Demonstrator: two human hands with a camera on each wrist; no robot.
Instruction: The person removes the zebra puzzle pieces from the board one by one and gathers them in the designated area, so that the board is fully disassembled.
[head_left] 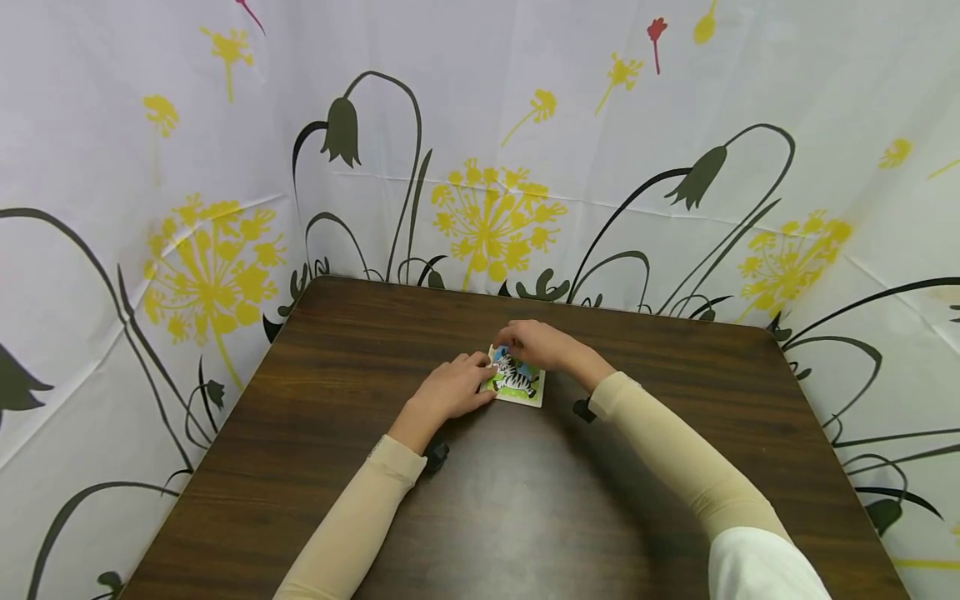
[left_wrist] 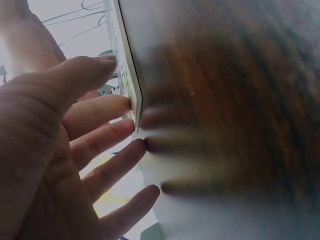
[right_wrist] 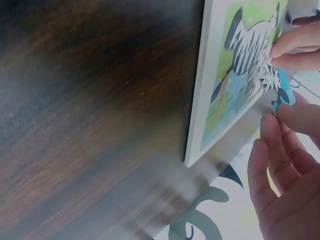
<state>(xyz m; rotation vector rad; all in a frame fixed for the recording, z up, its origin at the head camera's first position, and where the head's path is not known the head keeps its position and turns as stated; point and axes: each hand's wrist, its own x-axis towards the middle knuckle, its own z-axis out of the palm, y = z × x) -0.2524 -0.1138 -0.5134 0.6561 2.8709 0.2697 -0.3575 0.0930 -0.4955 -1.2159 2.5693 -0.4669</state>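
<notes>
A small zebra jigsaw puzzle (head_left: 517, 383) with a pale border lies flat at the middle of the table. My left hand (head_left: 453, 387) lies at its left side, fingers extended. In the left wrist view, the left hand's thumb and forefinger (left_wrist: 100, 112) touch the puzzle's edge, while the other fingertips meet the tabletop. Above the puzzle's far left corner is my right hand (head_left: 540, 343). Between its thumb and fingers, the right wrist view shows a blue and black puzzle piece (right_wrist: 285, 97) pinched. Whether that piece sits in the board cannot be told.
A dark wood-grain table (head_left: 360, 333) spreads beneath both arms. Behind it and at its sides hangs a white curtain (head_left: 480, 108) printed with yellow and grey-green flowers. A small black device (head_left: 437, 457) is at the left wrist, another (head_left: 583, 409) at the right.
</notes>
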